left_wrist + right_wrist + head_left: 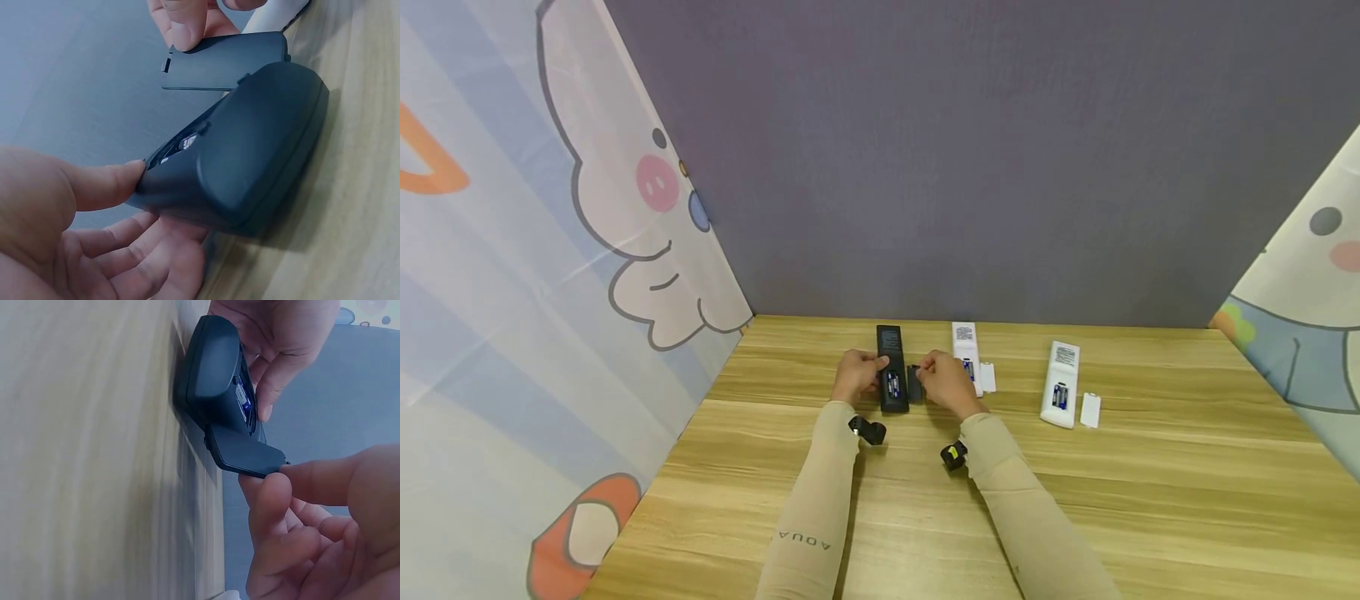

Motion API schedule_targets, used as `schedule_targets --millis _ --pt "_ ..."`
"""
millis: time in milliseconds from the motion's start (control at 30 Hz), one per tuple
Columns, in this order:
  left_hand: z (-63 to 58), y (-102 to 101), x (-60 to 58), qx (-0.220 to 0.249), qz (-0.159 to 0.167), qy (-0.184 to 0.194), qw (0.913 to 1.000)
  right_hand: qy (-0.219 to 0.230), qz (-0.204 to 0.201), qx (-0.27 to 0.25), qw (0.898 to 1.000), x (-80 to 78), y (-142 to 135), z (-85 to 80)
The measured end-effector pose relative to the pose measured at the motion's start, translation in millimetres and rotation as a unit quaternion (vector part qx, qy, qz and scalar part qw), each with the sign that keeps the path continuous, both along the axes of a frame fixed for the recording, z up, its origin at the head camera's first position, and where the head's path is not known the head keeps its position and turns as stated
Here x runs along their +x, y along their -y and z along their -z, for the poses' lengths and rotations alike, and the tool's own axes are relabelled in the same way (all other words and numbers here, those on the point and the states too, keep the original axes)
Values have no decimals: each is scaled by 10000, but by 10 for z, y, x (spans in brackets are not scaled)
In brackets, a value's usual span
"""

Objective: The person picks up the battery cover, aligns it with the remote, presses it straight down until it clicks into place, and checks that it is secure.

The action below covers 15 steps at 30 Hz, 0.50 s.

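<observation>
A black remote control (891,343) lies face down on the wooden table with its battery compartment uncovered. Two batteries (892,384) sit inside it. My left hand (854,373) grips the remote by its left side, thumb at the compartment's edge and fingers lower down. Between thumb and fingers of my right hand (950,383) is the black battery cover (244,452), pinched by one end. The cover is tilted beside the remote's right side, off the compartment. In the left wrist view, the cover (215,65) appears just beyond the remote (269,137).
Behind my right hand lies a white remote control (964,337) with batteries exposed, its white cover (988,377) beside it. Farther right is another open white remote control (1064,360) and its white cover (1091,410). A grey panel (955,167) stands along the table's back edge.
</observation>
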<state>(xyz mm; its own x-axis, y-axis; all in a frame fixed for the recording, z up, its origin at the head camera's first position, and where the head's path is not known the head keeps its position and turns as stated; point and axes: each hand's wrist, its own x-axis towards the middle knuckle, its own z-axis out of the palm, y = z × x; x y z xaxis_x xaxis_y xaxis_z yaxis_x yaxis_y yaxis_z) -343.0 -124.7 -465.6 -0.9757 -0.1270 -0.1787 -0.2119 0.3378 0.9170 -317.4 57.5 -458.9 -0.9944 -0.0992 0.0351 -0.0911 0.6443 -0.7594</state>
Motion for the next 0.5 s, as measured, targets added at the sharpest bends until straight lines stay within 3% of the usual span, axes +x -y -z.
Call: schedule_targets --millis 500 --pt "-19 11 -13 484 78 70 9988 289 -104 -528 9981 -5 -15 -67"
